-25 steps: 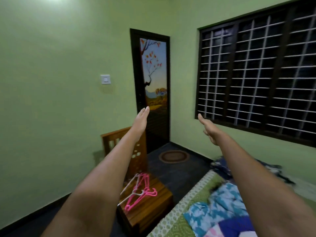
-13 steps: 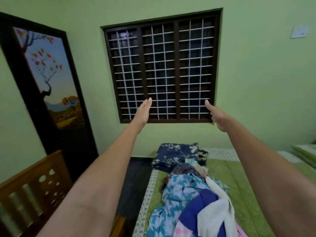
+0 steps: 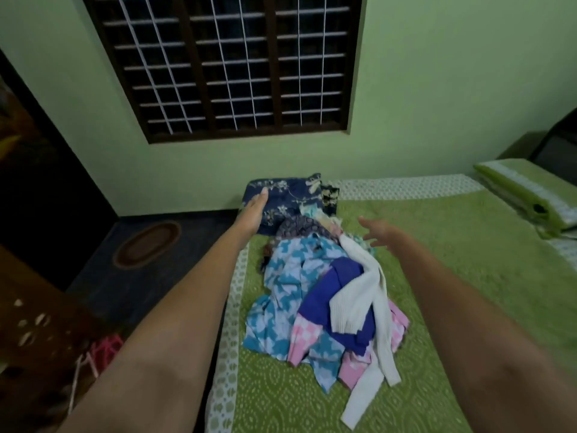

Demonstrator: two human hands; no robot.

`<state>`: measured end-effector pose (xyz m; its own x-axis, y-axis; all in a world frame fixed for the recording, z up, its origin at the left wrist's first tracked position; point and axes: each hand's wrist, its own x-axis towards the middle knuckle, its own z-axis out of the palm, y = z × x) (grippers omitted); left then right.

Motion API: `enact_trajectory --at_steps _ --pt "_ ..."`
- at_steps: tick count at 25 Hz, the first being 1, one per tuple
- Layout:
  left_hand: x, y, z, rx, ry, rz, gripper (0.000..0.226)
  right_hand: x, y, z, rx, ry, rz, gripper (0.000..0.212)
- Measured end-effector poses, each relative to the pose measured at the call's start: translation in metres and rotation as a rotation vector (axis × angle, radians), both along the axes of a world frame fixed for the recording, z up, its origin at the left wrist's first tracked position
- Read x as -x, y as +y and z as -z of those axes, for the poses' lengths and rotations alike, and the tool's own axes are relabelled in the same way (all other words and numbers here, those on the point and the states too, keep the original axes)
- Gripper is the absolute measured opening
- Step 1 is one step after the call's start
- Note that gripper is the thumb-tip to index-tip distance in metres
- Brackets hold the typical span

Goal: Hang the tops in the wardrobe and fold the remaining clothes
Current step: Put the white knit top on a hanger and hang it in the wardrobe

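Note:
A heap of clothes (image 3: 315,295) lies on the green bedspread (image 3: 452,276): a blue-and-white patterned garment (image 3: 287,285), a purple piece (image 3: 337,285), a white knitted top (image 3: 362,295) and a pink checked piece (image 3: 303,335). A dark blue floral garment (image 3: 290,198) sits at the far end of the heap. My left hand (image 3: 254,210) is stretched out flat, empty, over the bed's left edge beside the floral garment. Above the heap's far right side hovers my right hand (image 3: 379,231), fingers spread and holding nothing. Pink and white hangers (image 3: 96,354) lie at lower left.
A barred window (image 3: 224,64) fills the green wall ahead. A dark door (image 3: 34,189) and an oval mat (image 3: 146,243) are on the left, a wooden bench (image 3: 34,335) at lower left. A green pillow (image 3: 530,192) lies at the bed's right.
The view has swung from the door and window down onto the bed. Both outstretched arms have dropped from window height to just above the clothes heap.

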<state>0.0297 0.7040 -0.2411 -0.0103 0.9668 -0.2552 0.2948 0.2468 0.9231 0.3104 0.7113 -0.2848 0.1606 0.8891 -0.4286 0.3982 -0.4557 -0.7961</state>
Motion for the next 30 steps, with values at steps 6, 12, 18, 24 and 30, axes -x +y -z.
enact_trajectory --at_steps 6,12,18,24,30 --pt "-0.034 0.039 0.168 0.350 -0.011 0.030 0.084 -0.022 0.031 0.163 0.235 -0.127 0.110 0.030" --pt "-0.088 0.048 0.324 0.626 -0.010 0.089 0.065 -0.043 0.035 0.329 0.470 0.025 0.305 0.042" --pt "-0.101 0.048 0.395 0.784 0.011 0.148 0.071 -0.059 0.055 0.390 0.458 0.186 0.451 0.089" --pt "-0.136 0.069 0.383 0.688 -0.017 0.202 0.064 -0.062 0.073 0.385 0.465 0.275 0.612 0.094" --pt "-0.155 0.073 0.412 0.529 0.043 0.221 0.057 -0.060 0.070 0.389 0.415 0.441 0.525 0.027"
